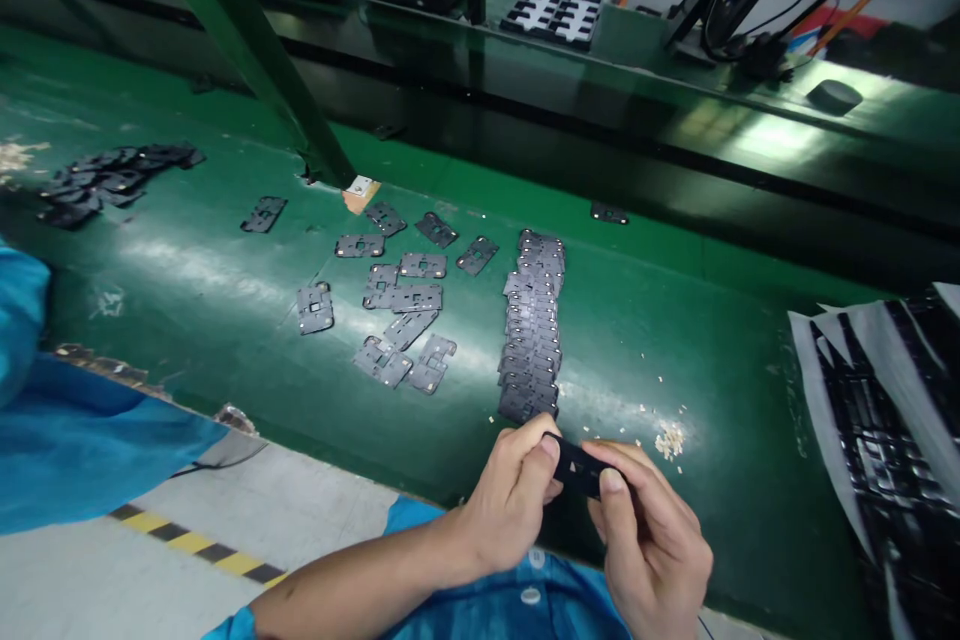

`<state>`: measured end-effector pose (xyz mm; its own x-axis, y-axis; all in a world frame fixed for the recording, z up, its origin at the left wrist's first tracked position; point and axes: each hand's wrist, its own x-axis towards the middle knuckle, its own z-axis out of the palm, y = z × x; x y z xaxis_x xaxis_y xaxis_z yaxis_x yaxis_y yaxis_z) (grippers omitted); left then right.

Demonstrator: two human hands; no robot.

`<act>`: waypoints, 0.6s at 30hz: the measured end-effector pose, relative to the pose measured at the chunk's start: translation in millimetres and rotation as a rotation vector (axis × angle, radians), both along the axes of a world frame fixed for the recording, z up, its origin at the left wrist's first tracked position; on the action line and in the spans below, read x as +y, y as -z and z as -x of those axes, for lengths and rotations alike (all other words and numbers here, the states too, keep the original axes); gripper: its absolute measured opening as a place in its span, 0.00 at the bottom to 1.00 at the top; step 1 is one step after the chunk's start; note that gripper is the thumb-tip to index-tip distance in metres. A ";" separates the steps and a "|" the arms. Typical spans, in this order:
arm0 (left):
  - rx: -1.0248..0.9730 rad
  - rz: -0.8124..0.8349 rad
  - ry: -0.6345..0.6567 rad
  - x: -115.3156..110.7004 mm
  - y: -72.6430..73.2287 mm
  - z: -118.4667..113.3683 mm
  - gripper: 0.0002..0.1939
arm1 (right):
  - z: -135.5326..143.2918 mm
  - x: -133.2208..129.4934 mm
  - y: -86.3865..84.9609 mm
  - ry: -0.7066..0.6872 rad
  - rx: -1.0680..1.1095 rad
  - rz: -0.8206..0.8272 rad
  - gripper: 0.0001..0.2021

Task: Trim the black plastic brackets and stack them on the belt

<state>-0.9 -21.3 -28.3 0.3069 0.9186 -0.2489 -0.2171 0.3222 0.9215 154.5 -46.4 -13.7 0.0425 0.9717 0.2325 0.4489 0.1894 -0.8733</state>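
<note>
Both hands hold one flat black plastic part (579, 468) near the table's front edge. My left hand (517, 490) pinches its left end, and the fingers of my right hand (651, 520) close round its right end. Just beyond my left hand, a long overlapping row of black parts (532, 320) runs away across the green table (675, 340). Several similar loose parts (418, 298) lie scattered to the left of that row. A small heap of tiny pale pieces (670, 440) sits to the right of my right hand.
Black strips with pale sheets (885, 400) cover the right side. A heap of black parts (120, 175) lies far left, near a person's blue sleeve (22, 320). A green post (247, 40) rises from the table. Behind stands a shelf with a black-and-white tray (553, 15).
</note>
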 end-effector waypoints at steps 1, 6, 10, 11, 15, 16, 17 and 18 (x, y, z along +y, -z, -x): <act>-0.011 0.022 -0.018 -0.3 0.0 -1.0 0.24 | -0.2 -0.7 1.3 -0.025 -0.023 -0.028 0.13; -0.047 0.150 -0.121 -2.8 0.8 -6.1 0.21 | -0.1 -1.4 2.7 -0.121 -0.123 -0.162 0.19; -0.070 0.232 -0.095 -3.1 -5.6 -3.7 0.19 | -3.2 4.7 -5.9 -0.084 -0.018 0.063 0.13; -0.072 0.235 -0.068 -2.9 -7.8 -1.8 0.18 | -3.9 6.2 -8.5 -0.076 0.046 0.143 0.12; 0.004 0.163 0.024 -2.4 -10.2 7.6 0.17 | -3.0 9.4 -12.7 -0.070 0.278 0.328 0.12; 0.042 0.131 0.043 -2.5 -9.1 9.8 0.17 | -2.1 9.6 -11.2 -0.057 0.314 0.352 0.12; 0.084 0.099 0.059 -2.7 -7.5 11.9 0.18 | -1.2 9.7 -8.8 -0.042 0.339 0.376 0.13; 0.125 0.070 0.075 -2.9 -6.0 13.9 0.18 | -0.3 9.7 -5.6 -0.028 0.354 0.398 0.14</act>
